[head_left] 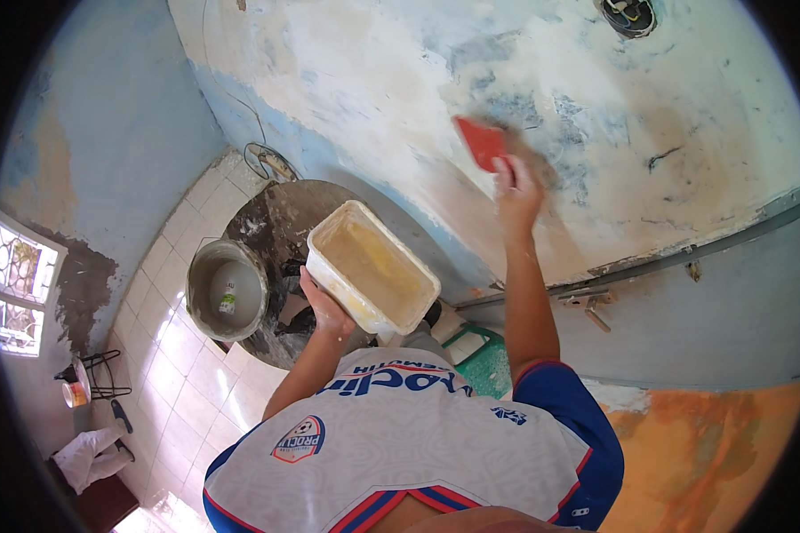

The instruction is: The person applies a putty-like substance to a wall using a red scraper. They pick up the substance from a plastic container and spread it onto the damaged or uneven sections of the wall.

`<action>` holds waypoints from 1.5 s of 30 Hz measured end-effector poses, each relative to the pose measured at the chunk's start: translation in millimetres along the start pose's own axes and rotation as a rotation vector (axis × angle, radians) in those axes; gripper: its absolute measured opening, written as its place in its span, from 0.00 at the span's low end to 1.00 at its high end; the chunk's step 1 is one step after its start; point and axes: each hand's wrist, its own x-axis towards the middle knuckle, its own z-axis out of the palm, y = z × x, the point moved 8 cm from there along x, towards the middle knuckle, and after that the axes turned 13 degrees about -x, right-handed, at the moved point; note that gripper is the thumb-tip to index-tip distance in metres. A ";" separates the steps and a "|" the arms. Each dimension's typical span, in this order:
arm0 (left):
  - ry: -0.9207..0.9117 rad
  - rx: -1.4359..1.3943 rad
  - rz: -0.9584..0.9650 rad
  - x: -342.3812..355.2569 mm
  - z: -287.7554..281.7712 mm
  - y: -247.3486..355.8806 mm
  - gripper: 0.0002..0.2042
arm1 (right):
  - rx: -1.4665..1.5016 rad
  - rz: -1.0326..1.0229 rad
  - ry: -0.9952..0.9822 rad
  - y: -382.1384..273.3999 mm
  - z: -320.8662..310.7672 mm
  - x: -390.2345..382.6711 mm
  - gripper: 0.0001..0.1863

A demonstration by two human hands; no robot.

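Left hand [327, 308]: tub [364, 310]. Right hand [518, 191]: scraper [480, 145], perhaps touching wall [373, 80].

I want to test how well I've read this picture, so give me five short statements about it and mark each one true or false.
1. The right hand holds a red scraper. True.
2. The left hand is empty. False: it holds a white tub.
3. A bucket is to the left of the white tub in the picture. True.
4. The wall by the red scraper is one even colour. False: it is patchy, with whitish, blue and dark areas.
5. The window is at the right edge of the picture. False: it is at the left edge.
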 end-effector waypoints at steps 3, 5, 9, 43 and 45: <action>0.023 0.005 -0.025 2.7 -3.4 0.4 0.37 | -0.235 -0.131 0.000 7.5 31.7 8.4 0.11; 0.028 0.022 0.019 -0.2 2.6 5.4 0.36 | -0.277 -0.138 0.124 4.5 11.1 35.7 0.12; 0.011 -0.018 0.004 -2.5 7.9 7.8 0.36 | 0.252 0.468 0.209 27.8 -50.6 23.8 0.11; -0.052 0.031 -0.055 -14.7 3.2 -4.8 0.36 | 0.136 0.364 0.087 103.9 -42.6 -7.4 0.14; -0.050 0.030 -0.033 -17.1 3.4 -1.7 0.36 | 0.304 0.445 0.247 86.7 -71.8 5.7 0.15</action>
